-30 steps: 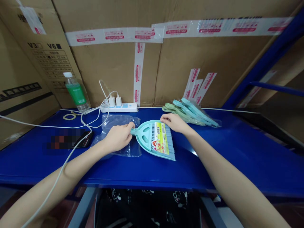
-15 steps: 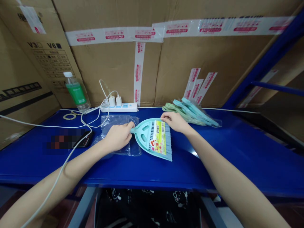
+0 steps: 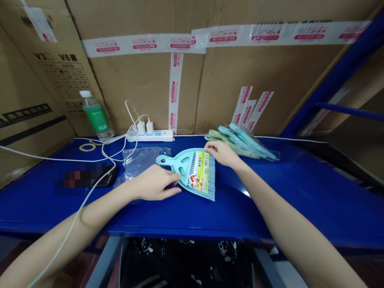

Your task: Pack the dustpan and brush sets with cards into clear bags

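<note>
A light-blue dustpan [image 3: 179, 161] lies on the blue table, its handle pointing left. Nested in it is a small brush with blue-grey bristles [image 3: 211, 178], and a yellow-and-white label [image 3: 201, 174] covers part of both. My left hand [image 3: 156, 183] is beside the pan's near left edge, thumb and fingers apart, holding nothing. At the far right corner, my right hand [image 3: 221, 152] pinches the dustpan's rim between thumb and fingers. A clear plastic bag [image 3: 135, 160] lies flat, partly hidden behind my left hand and the handle.
Several bagged blue and green dustpan sets [image 3: 244, 142] lie at the back right. A white power strip [image 3: 153, 136] with cables sits along the cardboard wall. At left are a green-labelled bottle [image 3: 97, 118], a beaded bracelet [image 3: 87, 147] and a phone [image 3: 108, 177].
My left hand has let go of the dustpan's handle and moved nearer to me, its fingers opening. The handle now shows. My right hand stays at the far corner.
</note>
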Available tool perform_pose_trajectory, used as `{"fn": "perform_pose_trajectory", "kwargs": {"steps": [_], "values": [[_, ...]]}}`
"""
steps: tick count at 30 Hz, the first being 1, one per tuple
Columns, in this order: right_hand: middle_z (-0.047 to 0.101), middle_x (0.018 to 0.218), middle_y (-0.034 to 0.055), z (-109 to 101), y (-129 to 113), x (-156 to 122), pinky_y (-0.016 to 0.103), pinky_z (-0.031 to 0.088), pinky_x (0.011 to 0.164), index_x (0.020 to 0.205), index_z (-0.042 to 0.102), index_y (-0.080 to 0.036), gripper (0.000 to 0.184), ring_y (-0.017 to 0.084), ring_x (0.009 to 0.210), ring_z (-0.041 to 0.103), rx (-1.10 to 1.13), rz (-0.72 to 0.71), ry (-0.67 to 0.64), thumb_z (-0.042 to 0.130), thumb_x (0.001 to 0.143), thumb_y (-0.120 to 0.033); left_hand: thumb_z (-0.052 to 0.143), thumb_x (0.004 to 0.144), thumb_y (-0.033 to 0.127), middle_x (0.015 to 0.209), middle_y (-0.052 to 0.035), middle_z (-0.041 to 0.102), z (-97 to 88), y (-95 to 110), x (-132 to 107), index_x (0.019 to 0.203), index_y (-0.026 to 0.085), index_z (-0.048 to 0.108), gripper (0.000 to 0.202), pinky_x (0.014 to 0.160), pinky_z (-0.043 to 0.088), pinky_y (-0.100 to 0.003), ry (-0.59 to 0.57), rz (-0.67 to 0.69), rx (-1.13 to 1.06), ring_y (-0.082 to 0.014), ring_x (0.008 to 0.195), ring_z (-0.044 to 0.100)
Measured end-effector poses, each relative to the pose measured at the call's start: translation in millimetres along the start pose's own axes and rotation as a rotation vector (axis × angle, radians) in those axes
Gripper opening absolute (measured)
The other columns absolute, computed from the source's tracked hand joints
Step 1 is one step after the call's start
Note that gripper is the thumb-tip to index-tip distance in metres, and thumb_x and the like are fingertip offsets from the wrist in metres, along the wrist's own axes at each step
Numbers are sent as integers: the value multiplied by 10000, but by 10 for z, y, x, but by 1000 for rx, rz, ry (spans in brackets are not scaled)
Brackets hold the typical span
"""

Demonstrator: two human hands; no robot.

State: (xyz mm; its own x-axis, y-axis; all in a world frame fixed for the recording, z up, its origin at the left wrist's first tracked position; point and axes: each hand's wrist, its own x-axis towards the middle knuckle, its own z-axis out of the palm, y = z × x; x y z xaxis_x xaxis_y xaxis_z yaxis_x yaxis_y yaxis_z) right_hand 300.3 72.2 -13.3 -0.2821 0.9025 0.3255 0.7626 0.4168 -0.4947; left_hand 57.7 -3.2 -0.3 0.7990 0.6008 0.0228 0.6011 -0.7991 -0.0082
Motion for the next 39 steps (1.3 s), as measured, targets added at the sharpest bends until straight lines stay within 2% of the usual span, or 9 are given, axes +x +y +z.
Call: {"fn": "perform_pose_trajectory", "kwargs": {"steps": [2, 4, 9, 15, 21, 28, 33, 39], "values": [[506, 523, -20, 4, 16, 4, 269, 343, 534, 590, 491, -217, 149, 149, 524, 464, 2, -6, 0, 449, 732, -211, 497, 843, 436, 605, 18, 588, 10, 8, -12, 806, 192, 561, 254, 496, 331, -261, -17, 56, -45, -125, 503, 523], [505, 521, -20, 6, 28, 8, 269, 340, 528, 593, 498, -218, 150, 149, 520, 461, 7, -18, 1, 447, 734, -218, 561, 801, 446, 554, 35, 551, 22, 12, -20, 785, 195, 561, 252, 473, 312, -263, -31, 80, -59, -120, 471, 498], [509, 525, -19, 3, 11, 14, 274, 344, 538, 602, 504, -215, 147, 152, 523, 466, 5, 2, -9, 449, 738, -213, 523, 802, 262, 630, 16, 596, 50, 33, -22, 738, 191, 537, 97, 472, 306, -261, -24, 143, -3, -121, 518, 522], [487, 521, -24, -15, -60, -4, 273, 341, 548, 595, 472, -216, 145, 153, 528, 462, 10, 36, -8, 449, 737, -196, 454, 784, 143, 659, -10, 589, 78, 90, -10, 715, 181, 551, 125, 474, 315, -276, -4, 203, 125, -134, 535, 512], [479, 530, -22, -28, -101, -11, 271, 337, 561, 594, 466, -213, 142, 151, 539, 454, 7, 74, -6, 455, 733, -184, 473, 808, 154, 710, -15, 600, 122, 97, -2, 730, 178, 551, 113, 466, 316, -301, 62, 304, 251, -133, 538, 520], [473, 503, -29, -31, -53, 4, 262, 333, 537, 587, 473, -212, 140, 143, 515, 445, 43, 4, 29, 449, 722, -187, 485, 818, 159, 680, 5, 575, 180, 87, -2, 721, 181, 546, 116, 457, 323, -306, 170, 398, 304, -128, 505, 495], [453, 493, -33, -16, -77, -7, 256, 323, 520, 584, 479, -210, 152, 138, 501, 429, 45, 0, -1, 454, 733, -190, 464, 839, 145, 659, 9, 568, 205, 96, -4, 735, 173, 558, 143, 459, 318, -297, 253, 446, 318, -120, 483, 463], [468, 513, -29, 0, -85, -8, 256, 334, 540, 597, 487, -204, 145, 136, 515, 431, 51, 30, -33, 461, 739, -187, 446, 841, 121, 625, 9, 551, 198, 127, -5, 720, 173, 561, 175, 473, 339, -293, 284, 477, 324, -121, 476, 446]]}}
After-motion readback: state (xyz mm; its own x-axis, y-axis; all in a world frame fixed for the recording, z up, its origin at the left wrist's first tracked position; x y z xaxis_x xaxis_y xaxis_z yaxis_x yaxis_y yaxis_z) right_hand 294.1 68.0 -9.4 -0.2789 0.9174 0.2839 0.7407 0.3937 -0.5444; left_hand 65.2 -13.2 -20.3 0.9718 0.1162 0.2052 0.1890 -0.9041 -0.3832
